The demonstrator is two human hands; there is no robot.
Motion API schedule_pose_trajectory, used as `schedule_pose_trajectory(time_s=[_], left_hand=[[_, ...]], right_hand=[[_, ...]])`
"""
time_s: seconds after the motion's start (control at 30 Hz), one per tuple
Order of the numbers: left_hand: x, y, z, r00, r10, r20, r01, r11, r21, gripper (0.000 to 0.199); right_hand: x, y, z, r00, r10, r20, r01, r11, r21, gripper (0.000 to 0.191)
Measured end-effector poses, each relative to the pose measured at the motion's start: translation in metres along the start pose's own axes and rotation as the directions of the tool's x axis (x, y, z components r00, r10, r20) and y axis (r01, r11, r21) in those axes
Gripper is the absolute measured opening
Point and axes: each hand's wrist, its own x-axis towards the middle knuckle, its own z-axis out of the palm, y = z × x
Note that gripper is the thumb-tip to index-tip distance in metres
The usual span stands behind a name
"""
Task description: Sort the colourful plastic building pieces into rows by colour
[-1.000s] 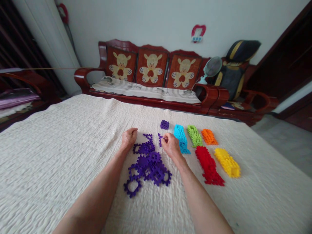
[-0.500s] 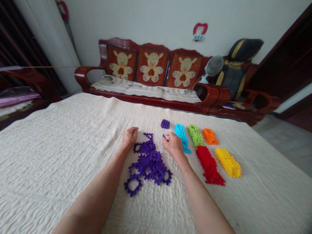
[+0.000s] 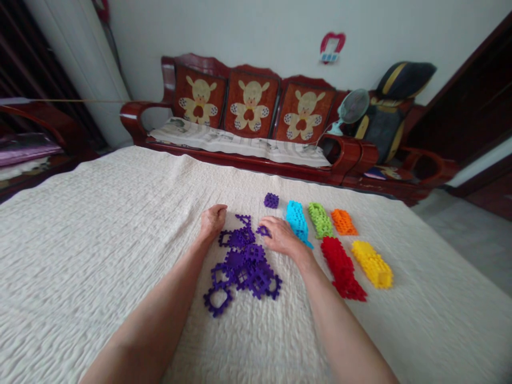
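Observation:
My left hand point(image 3: 213, 220) rests on the cloth left of the purple pieces, its fingers curled closed; whatever they may hold is hidden. The fingers of my right hand point(image 3: 278, 234) grip a small purple interlocking plastic tile point(image 3: 263, 230), low over the cloth. Between my forearms lies a loose pile of purple interlocking tiles point(image 3: 243, 261), some solid, some with window-like or round openings. A purple triangular frame tile point(image 3: 244, 219) lies at the far end of the pile. Beyond my right hand sits a small purple stack point(image 3: 271, 200).
Right of my hand are stacks of tiles: blue point(image 3: 297, 221), green point(image 3: 320, 220), orange point(image 3: 344, 222), red point(image 3: 339, 266) and yellow point(image 3: 372, 264). A cream quilted cloth point(image 3: 100, 240) covers the surface. Behind stands a wooden sofa point(image 3: 224, 154) with bear cushions; a fan point(image 3: 354, 106) is at its right.
My right hand has shifted left and down with the purple tile, which now shows flatter beside the pile. My left hand has stayed in place. The view has tilted slightly.

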Motion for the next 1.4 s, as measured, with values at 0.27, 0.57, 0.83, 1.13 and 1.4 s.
schedule_pose_trajectory(time_s=[0.27,0.57,0.83,1.13,1.4], left_hand=[[0.000,0.001,0.001,1.000,0.000,0.009,0.000,1.000,0.001,0.030],[0.000,0.000,0.002,1.000,-0.003,0.001,0.003,1.000,-0.011,0.030],[0.003,-0.006,0.004,0.997,-0.071,-0.017,0.070,0.995,-0.067,0.030],[0.008,-0.014,0.003,0.945,-0.191,-0.264,0.155,0.976,-0.151,0.033],[0.010,-0.013,0.002,0.944,-0.213,-0.252,0.191,0.976,-0.108,0.030]], right_hand=[[0.022,-0.005,-0.001,0.981,0.046,0.187,-0.011,0.983,-0.184,0.023],[0.033,0.000,-0.012,0.971,0.235,0.038,-0.223,0.954,-0.201,0.029],[0.031,0.019,-0.004,0.980,-0.129,0.152,0.130,0.992,0.005,0.053],[0.031,0.024,-0.010,0.994,-0.079,0.072,0.082,0.996,-0.041,0.029],[0.051,0.042,-0.026,0.964,0.206,-0.168,-0.232,0.961,-0.153,0.033]])
